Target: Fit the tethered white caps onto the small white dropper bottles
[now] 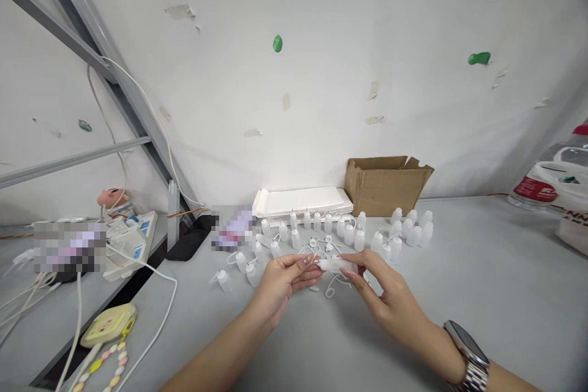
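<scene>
- Spanning the lower view, the grey table [459, 312] is bounded at the back by a white wall, and a torn-edged cardboard box [386, 191] is set against it, just beside a flat white stack [303, 201]
- The right hand [386, 288] is bent over the held bottle [336, 265], whose body is pinched between thumb and fingers
- The left hand [281, 286] is closed at the fingertips around the bottle's other end; whether neck or fitting is gripped there cannot be told
- The bottle itself is held on its side between both hands, above the table; thin, translucent plastic is suggested, so it is judged very light, easily squeezed, a little slippery and hardly fragile
- A firm hold is best taken at the shoulder or neck, where the wall is likely stiffer; if the middle is pressed hard, denting is to be expected
- Similar small bottles [360, 241] are stood around in loose groups
- Loose caps [328, 247] and curled thin tubing [329, 290] are scattered near the fingers, and the tubing is judged bendy
</scene>
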